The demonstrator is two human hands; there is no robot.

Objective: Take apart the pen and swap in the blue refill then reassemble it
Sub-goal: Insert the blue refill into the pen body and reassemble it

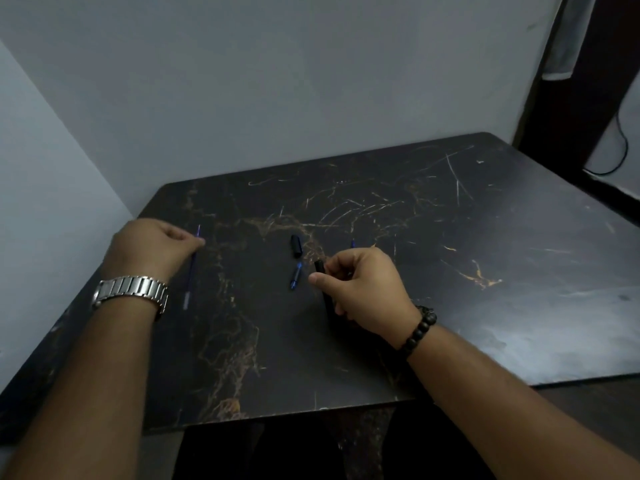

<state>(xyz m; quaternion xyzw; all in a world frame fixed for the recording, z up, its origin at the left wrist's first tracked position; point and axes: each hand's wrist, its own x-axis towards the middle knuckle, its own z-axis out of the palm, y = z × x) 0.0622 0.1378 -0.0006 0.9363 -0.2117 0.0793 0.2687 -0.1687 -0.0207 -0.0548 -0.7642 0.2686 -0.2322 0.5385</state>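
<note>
On the dark marbled table (450,271) my right hand (363,289) is closed around the black pen barrel (320,271), whose open end sticks out toward the upper left. My left hand (152,247) pinches a thin blue refill (191,271) near its tip; the refill's lower part runs down toward the table. Between the hands lie a black pen cap (296,245) and, just below it, a small blue tip section (295,277). A second blue sliver (352,243) peeks out behind my right hand.
A pale wall runs behind and to the left of the table. A dark door frame and a black cable (620,150) are at the far right. The table's front edge (277,415) is close to my body.
</note>
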